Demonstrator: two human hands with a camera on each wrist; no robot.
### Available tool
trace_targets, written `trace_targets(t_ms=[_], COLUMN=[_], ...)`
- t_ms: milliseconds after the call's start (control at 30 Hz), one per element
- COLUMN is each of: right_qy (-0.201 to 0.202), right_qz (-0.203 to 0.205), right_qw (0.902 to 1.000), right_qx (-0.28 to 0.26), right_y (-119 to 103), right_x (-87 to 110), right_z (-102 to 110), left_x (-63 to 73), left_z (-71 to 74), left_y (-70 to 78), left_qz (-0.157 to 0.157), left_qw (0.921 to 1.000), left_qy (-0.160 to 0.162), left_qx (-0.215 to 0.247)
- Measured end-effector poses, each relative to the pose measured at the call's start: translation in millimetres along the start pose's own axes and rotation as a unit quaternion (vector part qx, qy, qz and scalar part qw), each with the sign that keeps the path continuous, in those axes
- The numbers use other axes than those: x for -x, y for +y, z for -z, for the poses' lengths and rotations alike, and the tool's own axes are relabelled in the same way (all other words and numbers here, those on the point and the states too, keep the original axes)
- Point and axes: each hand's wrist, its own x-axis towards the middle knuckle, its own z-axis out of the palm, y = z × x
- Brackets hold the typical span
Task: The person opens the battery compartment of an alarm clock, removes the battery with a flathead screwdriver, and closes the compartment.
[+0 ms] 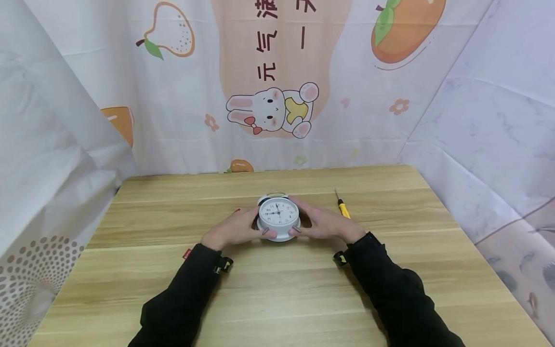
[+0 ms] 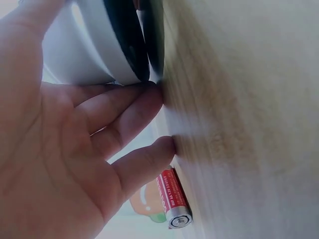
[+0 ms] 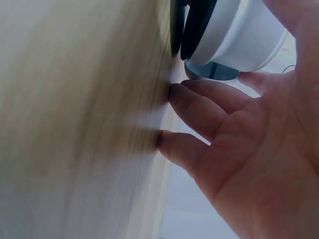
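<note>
A white twin-bell alarm clock (image 1: pixel 279 212) is at the middle of the table, its dial facing up and toward the head camera. My left hand (image 1: pixel 236 227) holds its left side, thumb at the front near a small metal foot. On the opposite side my right hand (image 1: pixel 325 222) grips it the same way. In the left wrist view the clock's black back (image 2: pixel 130 40) is tilted just off the wood, and my lower fingers touch the tabletop. The right wrist view shows the white casing (image 3: pixel 249 37) beside my curled fingers. A red-and-silver battery (image 2: pixel 172 196) lies beyond my left little finger.
A thin screwdriver with a yellow handle (image 1: pixel 344 209) lies behind my right wrist. The wooden table (image 1: pixel 277 294) ends at a printed curtain (image 1: pixel 182 120) at the back, with more hanging cloth on both sides.
</note>
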Motion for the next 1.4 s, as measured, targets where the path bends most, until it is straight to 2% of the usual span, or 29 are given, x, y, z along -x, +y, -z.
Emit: trace_targets(t_ms=[200, 700, 1000, 1200, 1400], right_qy=[-0.004, -0.003, -0.017, -0.028, -0.03], right_qz=[-0.003, -0.014, 0.017, 0.0, 0.001], right_qw=[0.9998, 0.9998, 0.9995, 0.9993, 0.9993], right_qx=[0.022, 0.014, -0.02, -0.024, -0.022], right_y=[-0.1, 0.8, 0.4, 1.2, 0.5], right_x=[0.2, 1.5, 0.1, 1.0, 0.8], right_z=[0.2, -1.0, -0.5, -0.3, -0.3], left_x=[-1.4, -1.3, -0.2, -0.4, 0.0], left_z=[-1.2, -1.9, -1.8, -0.1, 0.9], left_y=[-3.2, -2.9, -1.3, 1.1, 1.4], left_qz=[-0.02, -0.02, -0.025, -0.04, -0.039], left_qw=[0.9997, 0.9996, 0.9997, 0.9991, 0.9991], left_qy=[0.0, -0.003, -0.005, -0.005, -0.008], left_qx=[-0.016, -0.018, 0.0, 0.013, 0.013])
